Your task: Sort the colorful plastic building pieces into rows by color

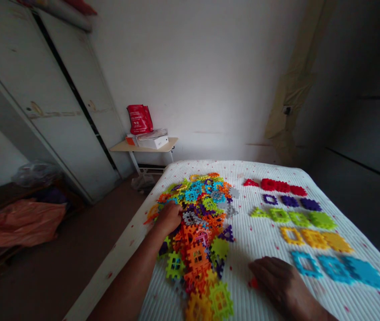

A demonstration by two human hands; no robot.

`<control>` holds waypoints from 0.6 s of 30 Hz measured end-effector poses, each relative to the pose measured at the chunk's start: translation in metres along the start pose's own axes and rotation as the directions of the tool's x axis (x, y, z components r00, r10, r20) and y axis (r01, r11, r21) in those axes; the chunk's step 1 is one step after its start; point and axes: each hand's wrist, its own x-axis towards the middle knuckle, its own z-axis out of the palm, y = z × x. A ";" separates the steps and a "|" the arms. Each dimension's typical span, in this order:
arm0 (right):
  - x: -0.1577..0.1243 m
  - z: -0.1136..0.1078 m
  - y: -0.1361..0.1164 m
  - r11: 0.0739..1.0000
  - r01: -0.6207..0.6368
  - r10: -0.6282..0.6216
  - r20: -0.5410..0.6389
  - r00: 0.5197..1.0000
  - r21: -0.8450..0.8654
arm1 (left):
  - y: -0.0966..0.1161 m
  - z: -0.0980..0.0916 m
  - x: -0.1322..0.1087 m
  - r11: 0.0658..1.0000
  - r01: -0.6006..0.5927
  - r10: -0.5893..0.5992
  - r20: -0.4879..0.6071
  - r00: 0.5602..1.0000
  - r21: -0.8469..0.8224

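Observation:
A heap of colourful interlocking plastic tiles [200, 223] lies on a white ribbed bed cover [260, 240]. My left hand [169, 217] reaches into the heap's left side, fingers curled down among the tiles; what it grips is hidden. My right hand [273, 278] rests palm down on the cover near the front, fingers bent over a small red piece [253, 282]. To the right, sorted tiles lie in rows: red [278, 185], purple [292, 201], green [297, 218], yellow [315, 238] and blue [337, 267].
A small side table [145, 147] with a red bag [139, 119] and white boxes stands against the back wall. Grey wardrobe doors [52, 111] fill the left. An orange cloth [19, 223] lies on the floor at left. The bed's left edge runs diagonally.

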 end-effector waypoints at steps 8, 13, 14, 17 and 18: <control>0.003 -0.003 -0.001 1.000 0.019 -0.019 -0.008 1.000 -0.016 | 0.011 -0.002 -0.009 1.000 0.024 -0.024 0.030 0.999 0.001; 0.003 -0.004 -0.001 1.000 0.000 0.000 0.018 1.000 -0.009 | 0.012 -0.001 -0.010 1.000 0.022 -0.021 0.035 0.999 -0.006; 0.003 -0.004 -0.001 1.000 -0.002 0.002 0.020 1.000 -0.003 | 0.012 -0.001 -0.011 1.000 0.012 -0.011 0.035 0.999 -0.020; 0.003 -0.004 0.000 1.000 -0.005 0.005 0.009 1.000 0.011 | 0.012 -0.001 -0.011 0.996 -0.019 0.022 0.031 0.999 -0.082; 0.003 -0.004 0.001 1.000 -0.008 0.008 0.006 1.000 0.013 | 0.012 -0.002 -0.012 0.994 -0.026 0.030 0.027 0.999 -0.105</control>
